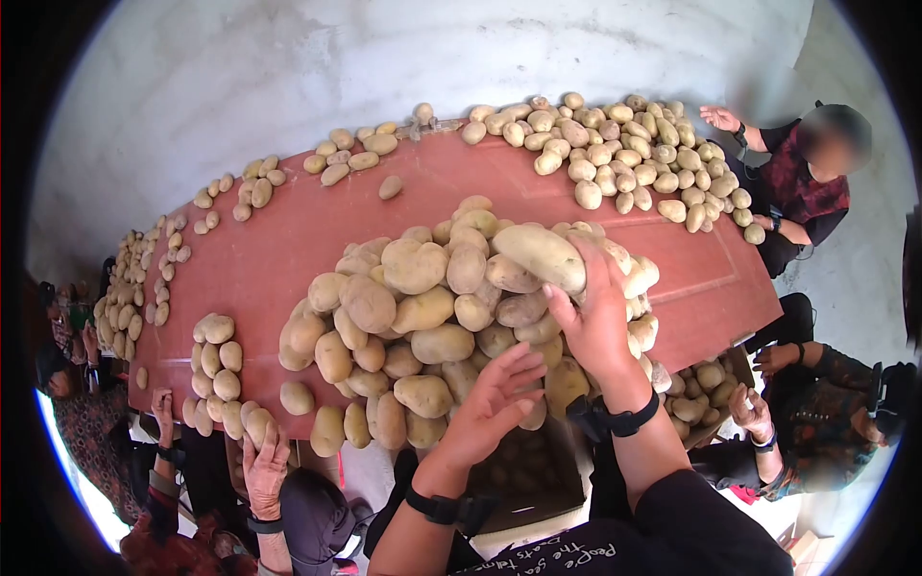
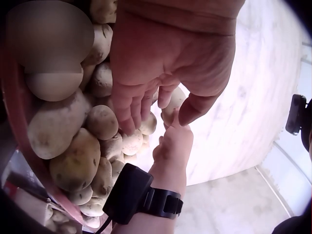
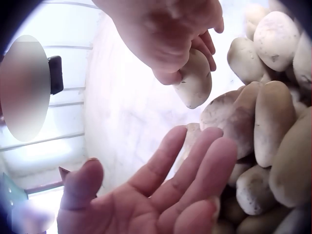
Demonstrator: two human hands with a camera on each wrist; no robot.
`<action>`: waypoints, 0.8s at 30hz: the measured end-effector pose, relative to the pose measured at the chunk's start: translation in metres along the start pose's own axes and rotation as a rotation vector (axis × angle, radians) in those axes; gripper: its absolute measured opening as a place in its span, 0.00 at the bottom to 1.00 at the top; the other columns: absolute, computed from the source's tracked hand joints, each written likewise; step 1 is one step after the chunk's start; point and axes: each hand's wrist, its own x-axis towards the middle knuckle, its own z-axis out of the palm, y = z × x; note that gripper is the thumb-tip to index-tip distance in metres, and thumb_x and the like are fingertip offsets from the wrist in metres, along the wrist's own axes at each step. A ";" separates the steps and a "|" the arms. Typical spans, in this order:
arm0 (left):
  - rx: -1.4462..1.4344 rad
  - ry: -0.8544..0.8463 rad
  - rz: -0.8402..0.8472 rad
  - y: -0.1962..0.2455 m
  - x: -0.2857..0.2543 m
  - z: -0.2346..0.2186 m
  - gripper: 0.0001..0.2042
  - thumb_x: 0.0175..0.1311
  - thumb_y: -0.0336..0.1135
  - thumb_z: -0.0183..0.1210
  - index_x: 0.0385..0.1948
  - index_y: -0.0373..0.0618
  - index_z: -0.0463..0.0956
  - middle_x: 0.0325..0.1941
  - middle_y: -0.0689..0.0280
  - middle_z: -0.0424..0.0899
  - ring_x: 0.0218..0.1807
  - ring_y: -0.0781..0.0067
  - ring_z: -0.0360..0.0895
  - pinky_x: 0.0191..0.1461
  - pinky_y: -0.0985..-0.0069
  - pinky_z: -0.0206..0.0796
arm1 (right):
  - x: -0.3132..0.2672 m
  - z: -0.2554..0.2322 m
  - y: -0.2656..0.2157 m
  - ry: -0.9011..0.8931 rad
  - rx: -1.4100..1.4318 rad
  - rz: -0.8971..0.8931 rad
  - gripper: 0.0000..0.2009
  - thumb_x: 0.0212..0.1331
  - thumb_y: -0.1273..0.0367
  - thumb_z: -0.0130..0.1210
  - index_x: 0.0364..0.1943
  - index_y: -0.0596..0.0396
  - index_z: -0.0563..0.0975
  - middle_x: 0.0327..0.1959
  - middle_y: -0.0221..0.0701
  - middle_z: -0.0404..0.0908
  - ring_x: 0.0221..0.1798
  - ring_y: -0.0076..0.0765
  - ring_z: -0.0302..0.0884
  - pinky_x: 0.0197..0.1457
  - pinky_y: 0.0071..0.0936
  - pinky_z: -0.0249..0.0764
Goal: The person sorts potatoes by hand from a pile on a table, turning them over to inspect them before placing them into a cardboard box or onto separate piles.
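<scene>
A long pale potato is gripped in my right hand, held over the right side of a large potato pile. The right wrist view shows this potato between the thumb and fingers of my right hand. My left hand holds nothing; its fingers are spread near the front of the pile. In the left wrist view my left hand hangs over several potatoes with its palm showing. Both wrists wear black straps.
The pile sits on a reddish board table. More potatoes lie along its back and left edges. Below the front edge stands a box with potatoes. Other people sit at both sides; one hand touches potatoes at the front left.
</scene>
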 end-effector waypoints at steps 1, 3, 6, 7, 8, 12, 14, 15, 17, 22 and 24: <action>-0.021 0.015 0.017 0.002 -0.001 0.000 0.33 0.65 0.28 0.54 0.71 0.46 0.47 0.69 0.57 0.61 0.69 0.60 0.61 0.69 0.60 0.57 | -0.001 -0.004 -0.005 -0.043 0.092 -0.006 0.28 0.52 0.67 0.62 0.59 0.57 0.68 0.52 0.44 0.74 0.58 0.52 0.66 0.64 0.44 0.58; -0.065 0.038 0.048 0.005 -0.001 -0.001 0.33 0.67 0.32 0.55 0.71 0.46 0.46 0.69 0.57 0.61 0.69 0.59 0.62 0.68 0.59 0.59 | -0.005 -0.006 -0.013 -0.117 0.177 -0.078 0.28 0.52 0.67 0.61 0.59 0.57 0.68 0.52 0.45 0.73 0.56 0.54 0.67 0.61 0.42 0.63; -0.297 0.036 0.223 0.004 -0.002 -0.002 0.36 0.67 0.46 0.55 0.71 0.47 0.45 0.69 0.57 0.61 0.68 0.58 0.63 0.68 0.58 0.59 | -0.015 -0.002 -0.032 -0.201 0.158 -0.199 0.30 0.49 0.65 0.63 0.59 0.56 0.69 0.55 0.43 0.73 0.59 0.50 0.67 0.64 0.42 0.60; -0.223 0.056 0.231 0.012 -0.003 0.000 0.40 0.65 0.58 0.54 0.71 0.48 0.45 0.70 0.58 0.60 0.68 0.57 0.63 0.68 0.57 0.59 | -0.018 -0.001 -0.037 -0.253 0.160 -0.234 0.31 0.48 0.64 0.64 0.59 0.55 0.69 0.56 0.42 0.72 0.60 0.49 0.66 0.64 0.42 0.60; -0.265 0.085 0.256 0.014 -0.004 -0.002 0.40 0.64 0.59 0.54 0.71 0.48 0.46 0.70 0.58 0.60 0.68 0.57 0.63 0.68 0.57 0.60 | -0.020 0.003 -0.042 -0.305 0.163 -0.267 0.32 0.47 0.63 0.65 0.59 0.54 0.69 0.57 0.41 0.72 0.62 0.48 0.65 0.65 0.43 0.59; -0.447 0.330 0.336 0.012 -0.008 -0.008 0.40 0.63 0.60 0.55 0.70 0.50 0.48 0.69 0.56 0.61 0.68 0.56 0.64 0.64 0.57 0.64 | -0.027 0.017 -0.047 -0.470 0.225 -0.449 0.29 0.50 0.60 0.64 0.59 0.49 0.71 0.62 0.36 0.68 0.68 0.48 0.60 0.68 0.47 0.55; -0.484 0.355 0.340 0.013 -0.009 -0.016 0.39 0.62 0.59 0.56 0.69 0.50 0.50 0.67 0.55 0.64 0.67 0.55 0.65 0.61 0.56 0.68 | -0.017 -0.001 -0.044 -0.460 0.177 -0.441 0.27 0.53 0.61 0.62 0.59 0.47 0.71 0.63 0.35 0.67 0.69 0.48 0.58 0.70 0.47 0.52; -0.476 0.288 0.328 0.014 -0.013 -0.024 0.38 0.62 0.58 0.57 0.69 0.50 0.50 0.66 0.54 0.65 0.67 0.54 0.65 0.58 0.57 0.69 | -0.006 -0.013 -0.041 -0.383 0.124 -0.393 0.26 0.54 0.61 0.61 0.59 0.47 0.71 0.63 0.36 0.67 0.69 0.49 0.58 0.70 0.47 0.52; -0.463 0.175 0.383 0.013 -0.013 -0.028 0.36 0.65 0.55 0.54 0.68 0.44 0.49 0.61 0.51 0.68 0.64 0.52 0.67 0.49 0.60 0.75 | 0.008 -0.029 -0.020 -0.206 0.014 -0.254 0.25 0.56 0.63 0.60 0.59 0.48 0.71 0.62 0.38 0.67 0.69 0.50 0.58 0.70 0.48 0.51; -0.340 0.186 0.358 0.015 -0.011 -0.025 0.38 0.60 0.57 0.58 0.65 0.45 0.53 0.51 0.54 0.71 0.51 0.59 0.72 0.34 0.70 0.71 | 0.015 -0.045 0.047 -0.094 -0.314 0.141 0.26 0.56 0.68 0.57 0.61 0.54 0.67 0.61 0.41 0.68 0.68 0.54 0.57 0.69 0.55 0.51; -0.330 0.145 0.350 0.015 -0.011 -0.028 0.38 0.60 0.58 0.59 0.64 0.44 0.53 0.50 0.54 0.71 0.49 0.59 0.72 0.32 0.71 0.72 | 0.012 -0.046 0.057 -0.141 -0.403 0.222 0.27 0.56 0.68 0.57 0.62 0.54 0.65 0.61 0.41 0.68 0.68 0.54 0.57 0.69 0.57 0.50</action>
